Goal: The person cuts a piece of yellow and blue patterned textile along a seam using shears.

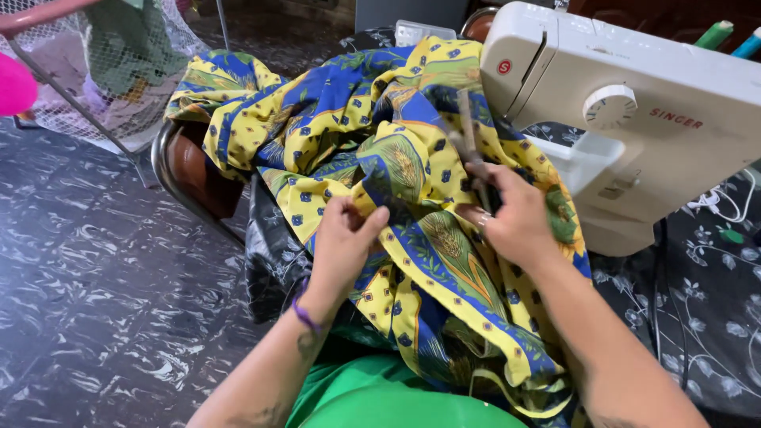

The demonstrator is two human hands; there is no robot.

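Observation:
A large yellow and blue patterned cloth (pixel 341 127) is heaped across my lap and a chair. My left hand (pixel 345 242) pinches a fold of the cloth near its middle. My right hand (pixel 515 218) holds a pair of scissors (pixel 469 139), blades pointing up and away over the cloth. The hands are about a hand's width apart. A purple band sits on my left wrist.
A cream sewing machine (pixel 634 119) stands at the right on a dark floral table cover (pixel 705 301). A brown chair with a metal rim (pixel 186 170) is under the cloth at the left. A mesh basket (pixel 103 71) with clothes stands at the far left on a marbled floor (pixel 95 293).

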